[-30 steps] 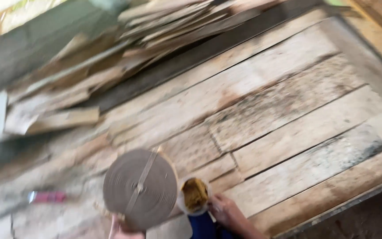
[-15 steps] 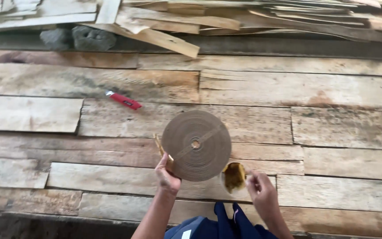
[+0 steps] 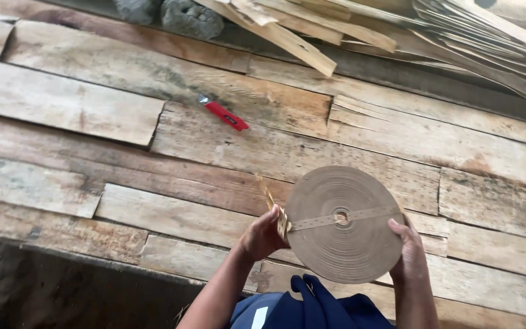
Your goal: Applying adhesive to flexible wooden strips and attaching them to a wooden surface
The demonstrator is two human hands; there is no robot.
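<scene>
Together, two hands, left [image 3: 263,234] and right [image 3: 408,256], grip one brown tape roll [image 3: 343,224]; one red knife [image 3: 225,114] lies apart.

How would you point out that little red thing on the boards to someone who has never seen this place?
Start from the wide bed of pale wooden sheets laid flat side by side. Above and left of the big brown tape roll held in both hands lies a small red knife, slanted. It is the only bright red thing among all the brown wood.
</scene>
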